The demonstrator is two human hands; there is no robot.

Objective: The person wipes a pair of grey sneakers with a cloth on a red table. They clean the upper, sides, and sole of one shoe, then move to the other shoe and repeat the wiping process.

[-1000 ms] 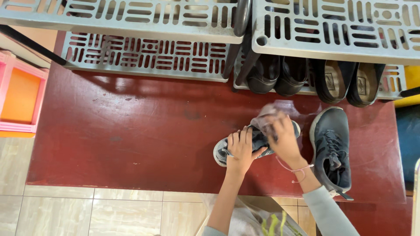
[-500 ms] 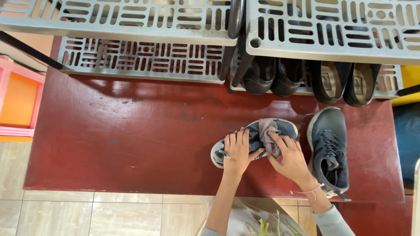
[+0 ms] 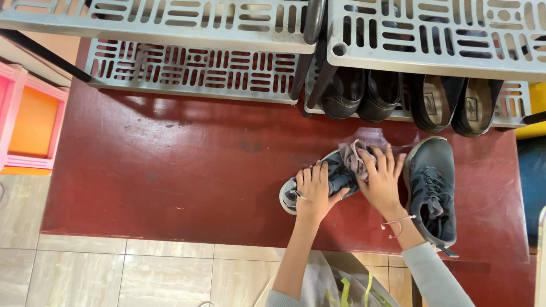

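1. Dark red painted floor slab, scuffed, running from the left edge to the right, pale tiles along its near side.
2. Grey slotted plastic shoe rack across the far side, black shoes tucked underneath at right.
3. Dark grey laced sneaker lying alone at right, just beside the right hand.
4. Matching dark grey sneaker with pale sole at centre right, tipped on its side under both hands.
5. Crumpled mauve cloth pressed onto that shoe's far end.
6. Right hand, fingers spread, flat on the cloth; wrist bent, forearm angling in from the near right.
7. Left hand, fingers spread, pinning the toe end.
8. Likely risk: shoe rolling or skidding from uneven pressure; cloth bunching and slipping off.
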